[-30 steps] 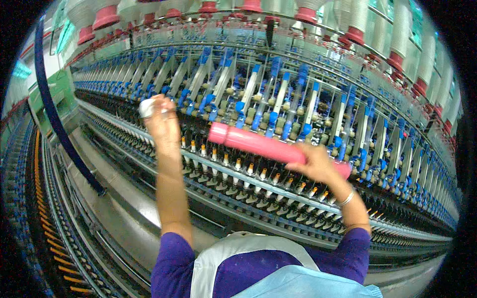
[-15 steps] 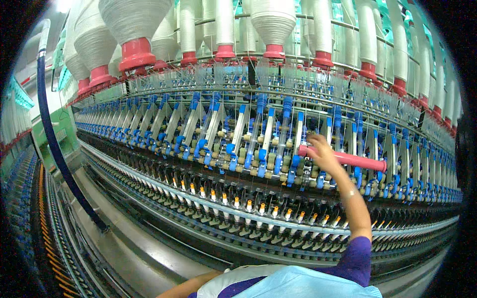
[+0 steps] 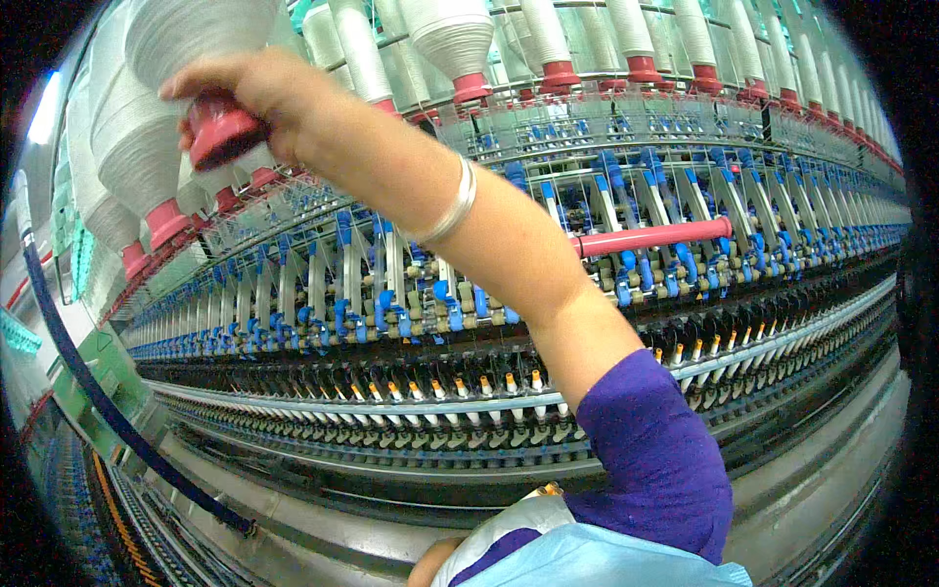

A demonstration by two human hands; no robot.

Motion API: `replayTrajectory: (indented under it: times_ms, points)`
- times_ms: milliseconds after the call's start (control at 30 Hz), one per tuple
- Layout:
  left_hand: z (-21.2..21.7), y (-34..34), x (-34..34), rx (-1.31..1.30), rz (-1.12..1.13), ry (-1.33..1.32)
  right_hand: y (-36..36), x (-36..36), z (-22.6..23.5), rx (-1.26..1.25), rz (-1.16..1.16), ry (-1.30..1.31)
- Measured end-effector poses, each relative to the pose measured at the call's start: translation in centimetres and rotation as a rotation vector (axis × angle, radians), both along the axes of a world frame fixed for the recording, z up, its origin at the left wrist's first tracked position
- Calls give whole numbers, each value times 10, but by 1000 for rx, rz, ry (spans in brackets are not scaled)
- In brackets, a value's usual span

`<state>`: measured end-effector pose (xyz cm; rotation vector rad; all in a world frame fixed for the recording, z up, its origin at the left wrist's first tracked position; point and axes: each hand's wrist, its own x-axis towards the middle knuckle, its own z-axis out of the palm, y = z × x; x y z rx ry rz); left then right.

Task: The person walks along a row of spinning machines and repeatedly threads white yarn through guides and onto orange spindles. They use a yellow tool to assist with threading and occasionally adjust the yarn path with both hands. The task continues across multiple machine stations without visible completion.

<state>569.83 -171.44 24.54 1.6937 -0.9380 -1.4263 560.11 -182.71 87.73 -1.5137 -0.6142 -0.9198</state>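
Spinning frame seen from above the worker's head, read from left to right. At the far left, a dark blue hose [image 3: 93,391] curves down along the edge of the machine toward the floor. Above it hang large white roving bobbins [image 3: 137,147] on red bases, in a row that runs off toward the upper right. 1 of these, the big white bobbin [image 3: 181,39] at the top left, is the thing in hand: the right hand [image 3: 249,98] is raised to it, fingers curled closed around its red base [image 3: 220,127], thumb side toward the camera. The right forearm crosses the picture diagonally from that grip down to the lower middle, with a silver bangle [image 3: 450,205] around the wrist and a purple sleeve [image 3: 650,450] covering the upper arm. Behind the arm stand the blue-and-white drafting arms [image 3: 391,293] of the frame, side by side in 1 long bank, and below them a row of small spindle tips [image 3: 460,386], orange and white. To the right of the forearm, a pink empty tube [image 3: 650,237] lies roughly level across the drafting arms, well apart from the hand. The left hand is out of view, so its state cannot be told. A pale blue apron [image 3: 597,558] shows at the lower edge.
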Motion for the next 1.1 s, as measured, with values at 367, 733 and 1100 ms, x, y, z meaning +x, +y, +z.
replayTrajectory:
  times_ms: [367, 733, 1100]
  points:
    - [29, -18, 28, 144, -574, -40, -86, -21, -271, 112, -551, 65]
    - [295, -268, -34, -949, -186, 358, -139, -128, -424, 576, -542, 410]
    - [293, -405, 41, -720, 352, -1497, -349, -101, -243, 402, -789, 286]
